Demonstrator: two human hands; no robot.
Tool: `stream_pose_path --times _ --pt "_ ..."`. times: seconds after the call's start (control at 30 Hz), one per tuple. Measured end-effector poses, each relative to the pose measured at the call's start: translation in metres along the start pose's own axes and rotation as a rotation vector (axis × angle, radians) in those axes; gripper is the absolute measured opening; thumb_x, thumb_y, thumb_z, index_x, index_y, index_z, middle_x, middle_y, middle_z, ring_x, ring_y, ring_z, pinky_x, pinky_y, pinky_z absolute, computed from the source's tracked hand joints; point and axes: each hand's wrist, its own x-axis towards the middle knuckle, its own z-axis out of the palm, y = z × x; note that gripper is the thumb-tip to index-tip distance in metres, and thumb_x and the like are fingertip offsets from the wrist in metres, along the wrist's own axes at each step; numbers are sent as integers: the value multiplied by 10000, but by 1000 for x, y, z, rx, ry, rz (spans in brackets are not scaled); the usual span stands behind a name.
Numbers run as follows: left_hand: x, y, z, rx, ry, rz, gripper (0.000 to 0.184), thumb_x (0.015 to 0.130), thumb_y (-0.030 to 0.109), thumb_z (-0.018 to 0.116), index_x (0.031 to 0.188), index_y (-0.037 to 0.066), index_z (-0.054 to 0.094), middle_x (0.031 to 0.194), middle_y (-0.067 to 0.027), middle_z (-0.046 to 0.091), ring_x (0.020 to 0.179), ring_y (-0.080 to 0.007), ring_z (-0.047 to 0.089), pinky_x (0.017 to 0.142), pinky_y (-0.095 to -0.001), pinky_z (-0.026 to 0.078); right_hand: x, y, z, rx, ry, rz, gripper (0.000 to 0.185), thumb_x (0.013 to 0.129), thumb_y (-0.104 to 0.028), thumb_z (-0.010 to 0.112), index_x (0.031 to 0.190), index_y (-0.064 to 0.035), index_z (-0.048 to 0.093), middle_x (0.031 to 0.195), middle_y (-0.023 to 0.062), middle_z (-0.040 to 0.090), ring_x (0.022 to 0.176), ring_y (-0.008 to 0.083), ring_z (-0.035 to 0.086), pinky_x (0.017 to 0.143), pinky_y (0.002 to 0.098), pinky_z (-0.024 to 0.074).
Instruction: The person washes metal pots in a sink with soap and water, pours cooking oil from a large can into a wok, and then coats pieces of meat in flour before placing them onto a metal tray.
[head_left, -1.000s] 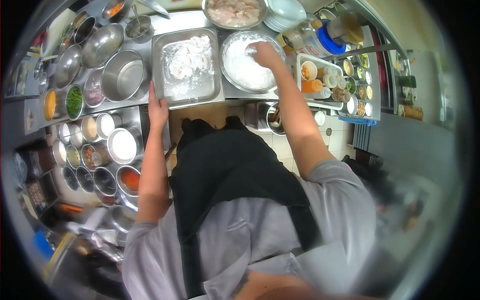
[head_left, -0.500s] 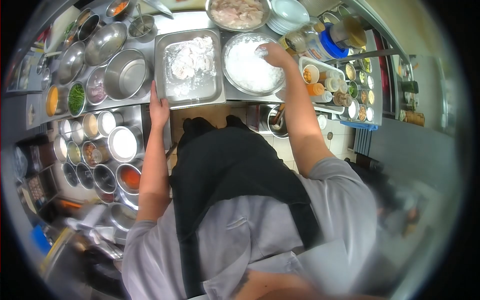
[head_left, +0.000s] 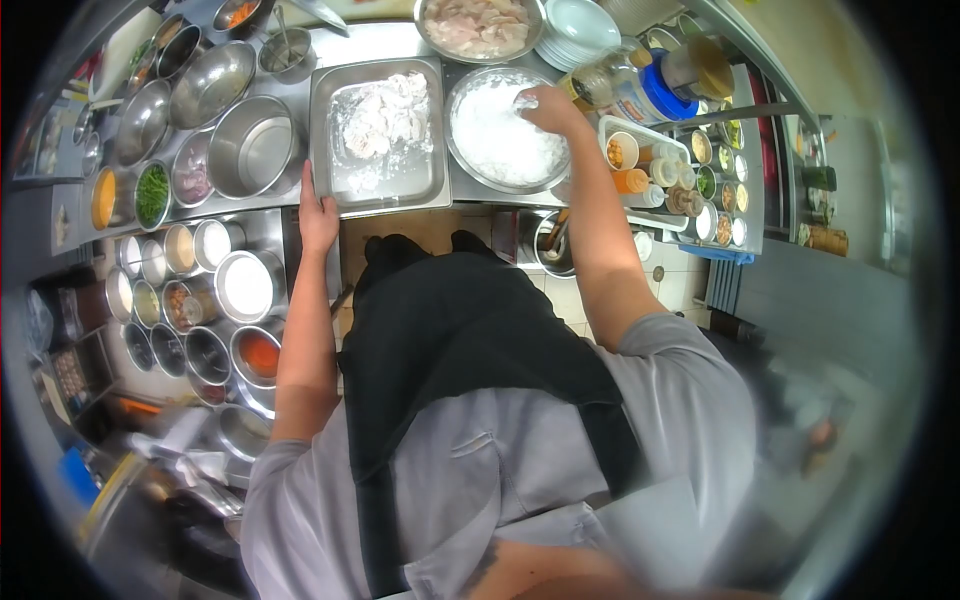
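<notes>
My right hand [head_left: 548, 108] is over the far right side of a round metal bowl [head_left: 452, 150] of white powder [head_left: 505, 140]. Its fingers are curled down at the powder around something whitish that I cannot make out. Against the left wall of a rectangular metal tray [head_left: 433, 190] rests my left hand [head_left: 318, 215], fingers stretched out along the side. White-coated pieces [head_left: 375, 120] lie heaped in that tray amid scattered powder. Behind the powder bowl stands another bowl [head_left: 425, 35] with pale raw meat slices [head_left: 480, 25].
Left of the tray stand a deep metal pot [head_left: 250, 150], metal bowls and a container of chopped greens [head_left: 152, 195]. Stacked plates [head_left: 580, 30], a blue-lidded tub [head_left: 660, 90] and a bin of squeeze bottles [head_left: 630, 180] sit to the right. Several ingredient pots [head_left: 245, 285] fill a lower shelf.
The right hand's fingers have shifted very slightly at the powder. The left hand, tray and bowls have stayed in place.
</notes>
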Motion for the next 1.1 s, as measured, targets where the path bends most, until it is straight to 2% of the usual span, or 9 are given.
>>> stream_pose_path --times 0.27,0.47,0.57,0.63,0.7,0.77,0.9,1.0,1.1 --pt "1 2 -1 -17 4 -6 728 867 21 450 1560 79 236 1451 -273 462 1312 -432 480 1078 -433 401 8 5 3 23 -57 49 353 795 -178 705 1143 -125 728 1134 204 690 1037 358 657 918 409 517" --pt "1 1 0 -18 9 -6 720 870 19 444 1559 68 238 1470 -276 439 1332 -431 460 1094 -422 386 13 7 -2 -40 96 -44 442 749 -210 769 1166 -73 711 988 217 718 951 361 685 870 408 534" --pt "0 0 -1 -18 5 -10 720 873 16 440 1560 55 231 1485 -268 424 1349 -418 446 1106 -410 372 18 -22 -33 163 20 169 452 747 -231 781 1163 -69 709 945 208 726 916 368 695 849 413 542" --pt "1 -3 0 12 31 -30 746 871 51 460 1574 163 238 1415 -229 520 1252 -411 544 1029 -432 442 29 -33 -45 186 199 199 449 749 -257 785 1150 -70 712 945 213 726 913 363 703 836 409 544" --pt "1 -1 -1 9 16 -57 747 874 45 458 1576 166 234 1434 -227 503 1247 -409 548 1031 -430 442 69 -23 -51 141 244 73 477 730 -266 790 1160 -76 708 995 210 725 950 350 701 871 410 541" --pt "1 8 -4 -38 -19 -59 735 862 -19 448 1560 54 233 1501 -262 409 1365 -400 437 1117 -409 363 112 -25 -57 -22 342 -13 580 706 -273 800 1242 -98 666 1100 213 704 1043 342 675 921 418 528" --pt "2 9 -4 -37 -10 -53 739 860 -28 449 1561 60 236 1514 -259 395 1370 -395 433 1119 -404 363 178 -32 -61 -116 256 -62 741 677 -250 812 1371 -156 569 1305 204 613 1178 355 606 986 433 505" --pt "2 18 -8 -84 -44 -134 736 861 -31 449 1560 60 239 1525 -259 379 1379 -393 425 1124 -401 360 204 -28 -45 -176 95 24 962 659 -226 836 1507 -296 388 1529 139 401 1360 398 442 1068 495 447" --pt "5 10 -5 -44 10 -49 738 857 -36 447 1560 61 241 1519 -265 384 1386 -394 417 1127 -398 359 224 -21 -16 -302 118 146 1038 661 -255 857 1538 -344 309 1560 103 361 1393 416 396 1083 560 410"
